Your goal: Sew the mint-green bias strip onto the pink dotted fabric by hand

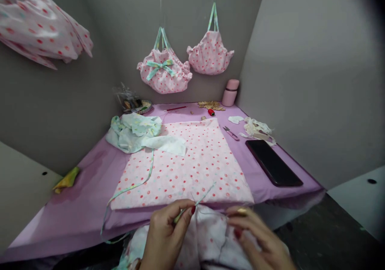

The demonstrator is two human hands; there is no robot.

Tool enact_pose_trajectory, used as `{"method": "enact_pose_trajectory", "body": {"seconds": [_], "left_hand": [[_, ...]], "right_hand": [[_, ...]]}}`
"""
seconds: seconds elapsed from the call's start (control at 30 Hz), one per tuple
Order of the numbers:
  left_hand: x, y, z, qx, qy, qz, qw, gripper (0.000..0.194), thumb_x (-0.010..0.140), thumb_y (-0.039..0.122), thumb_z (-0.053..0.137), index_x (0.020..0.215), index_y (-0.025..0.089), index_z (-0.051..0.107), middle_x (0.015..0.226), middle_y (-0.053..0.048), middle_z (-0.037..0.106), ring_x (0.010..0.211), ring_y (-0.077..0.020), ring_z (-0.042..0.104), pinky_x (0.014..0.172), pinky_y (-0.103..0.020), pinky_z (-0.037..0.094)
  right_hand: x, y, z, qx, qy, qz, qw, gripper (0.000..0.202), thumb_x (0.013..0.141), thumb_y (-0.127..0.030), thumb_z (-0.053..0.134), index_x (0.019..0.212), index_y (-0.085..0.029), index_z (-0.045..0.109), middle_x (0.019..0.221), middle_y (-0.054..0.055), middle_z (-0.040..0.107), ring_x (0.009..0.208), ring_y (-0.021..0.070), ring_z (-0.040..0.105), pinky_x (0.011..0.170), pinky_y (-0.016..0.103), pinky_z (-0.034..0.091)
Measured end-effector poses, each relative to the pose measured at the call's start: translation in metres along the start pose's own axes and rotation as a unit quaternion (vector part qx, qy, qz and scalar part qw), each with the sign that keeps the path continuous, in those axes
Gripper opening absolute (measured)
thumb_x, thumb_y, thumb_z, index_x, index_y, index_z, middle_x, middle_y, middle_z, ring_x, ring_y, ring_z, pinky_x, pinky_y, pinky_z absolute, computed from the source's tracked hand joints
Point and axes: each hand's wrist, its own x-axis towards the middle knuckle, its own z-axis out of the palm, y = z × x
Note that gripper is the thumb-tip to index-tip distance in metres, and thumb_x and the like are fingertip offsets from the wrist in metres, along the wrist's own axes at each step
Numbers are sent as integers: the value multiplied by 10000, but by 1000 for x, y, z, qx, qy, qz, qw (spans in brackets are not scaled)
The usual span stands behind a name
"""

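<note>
My left hand (173, 232) is closed, with thumb and forefinger pinching a narrow green fabric tie (206, 193) whose tip sticks out up and to the right. Beside it, my right hand (255, 234) is blurred, its fingers bent inward. A thin thread seems to run towards those fingers; what they hold is too smeared to make out. Below both hands, a pale pink dotted cloth (210, 238) is gathered over the lap. Just beyond lies a flat pink cloth with red dots (192, 169) on the table, a long thin green strip (152, 167) trailing across its left side.
A crumpled mint cloth (132, 131) lies at left on the purple tablecloth (93, 181). To the right are thread snips (231, 133), a phone (272, 161), lace trim (257, 127) and a red thread spool (211, 112). A pink flask (230, 93) stands behind; dotted garments (165, 79) hang above.
</note>
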Motion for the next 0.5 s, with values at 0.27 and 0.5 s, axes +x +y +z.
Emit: {"method": "enact_pose_trajectory", "body": {"seconds": [0.27, 0.5], "left_hand": [[4, 15, 0, -115, -174, 2, 978, 182, 798, 276, 604, 763, 172, 749, 663, -35, 721, 625, -147, 635, 601, -184, 455], [28, 19, -6, -126, -175, -38, 976, 171, 796, 279, 611, 816, 191, 756, 732, -34, 735, 695, -164, 635, 651, -213, 448]], "right_hand": [[32, -14, -2, 345, 28, 255, 903, 216, 652, -405, 753, 716, -201, 717, 627, 10, 607, 586, 133, 508, 562, 220, 426], [55, -37, 25, 382, -70, 198, 900, 184, 619, -322, 801, 635, -166, 705, 547, -28, 582, 525, 73, 454, 518, 176, 354]]}}
